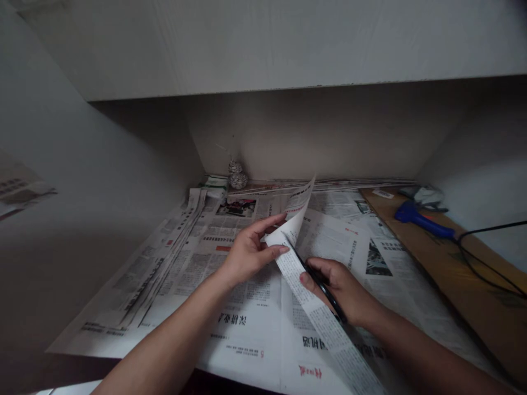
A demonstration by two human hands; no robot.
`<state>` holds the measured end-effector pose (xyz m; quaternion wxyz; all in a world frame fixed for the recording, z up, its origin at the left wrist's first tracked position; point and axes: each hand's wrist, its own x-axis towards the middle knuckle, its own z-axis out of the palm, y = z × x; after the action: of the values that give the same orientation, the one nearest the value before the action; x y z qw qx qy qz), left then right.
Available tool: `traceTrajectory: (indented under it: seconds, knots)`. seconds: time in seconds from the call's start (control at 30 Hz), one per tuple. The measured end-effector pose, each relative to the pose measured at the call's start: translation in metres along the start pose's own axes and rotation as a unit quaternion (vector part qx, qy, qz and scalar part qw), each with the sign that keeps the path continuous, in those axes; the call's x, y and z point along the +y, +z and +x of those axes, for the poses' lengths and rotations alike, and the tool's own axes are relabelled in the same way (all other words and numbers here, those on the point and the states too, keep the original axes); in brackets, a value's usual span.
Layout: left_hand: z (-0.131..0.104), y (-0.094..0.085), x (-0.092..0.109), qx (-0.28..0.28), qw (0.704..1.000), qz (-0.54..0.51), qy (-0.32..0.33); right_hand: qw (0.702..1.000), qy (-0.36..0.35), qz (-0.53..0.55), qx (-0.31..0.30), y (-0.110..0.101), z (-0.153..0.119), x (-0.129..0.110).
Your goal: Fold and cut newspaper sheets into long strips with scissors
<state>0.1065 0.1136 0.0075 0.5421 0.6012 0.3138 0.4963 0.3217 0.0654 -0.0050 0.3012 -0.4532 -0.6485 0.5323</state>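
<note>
Between thumb and fingers, my left hand [257, 247] pinches a strip of newspaper [313, 302] near its upper part. The strip runs down toward the lower right, and its far end curls upward. My right hand [335, 288] grips a pair of dark scissors [323, 288], with fingers around the handles. The scissors' blades point up and left along the strip, close to my left thumb; their tips are partly hidden by the paper. Sheets of newspaper [242, 329] lie spread beneath both hands.
Long newspaper strips [168, 258] are stacked at the left. A twisted-paper gourd shape [237, 175] stands at the back left. On the right, a blue glue gun [426, 219] with a black cable [481, 263] rests on cardboard [448, 269]. A white panel [288, 44] overhangs the back.
</note>
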Motion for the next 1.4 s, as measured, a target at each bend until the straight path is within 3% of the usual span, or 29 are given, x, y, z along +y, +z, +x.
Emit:
traceTrajectory:
  seconds: [0.37, 0.6, 0.9, 1.1, 1.4]
  knots:
    - [0.003, 0.001, 0.002, 0.018, 0.999, -0.010, 0.035, 1.000, -0.007, -0.021, 0.008, 0.000, 0.000, -0.002]
    - [0.001, 0.004, 0.005, 0.032, 0.999, -0.003, 0.012, 1.000, -0.001, 0.006, -0.004, 0.001, -0.001, -0.004]
    - [-0.001, 0.009, 0.003, 0.102, 0.993, 0.049, -0.022, 1.000, -0.014, -0.011, 0.007, 0.002, -0.001, -0.006]
    - [-0.001, 0.010, 0.002, 0.082, 0.989, -0.064, -0.106, 1.000, -0.018, -0.006, -0.001, 0.002, 0.002, -0.004]
    - [-0.001, 0.013, 0.005, 0.087, 0.975, -0.131, -0.156, 0.999, -0.030, 0.013, -0.005, 0.001, 0.000, -0.003]
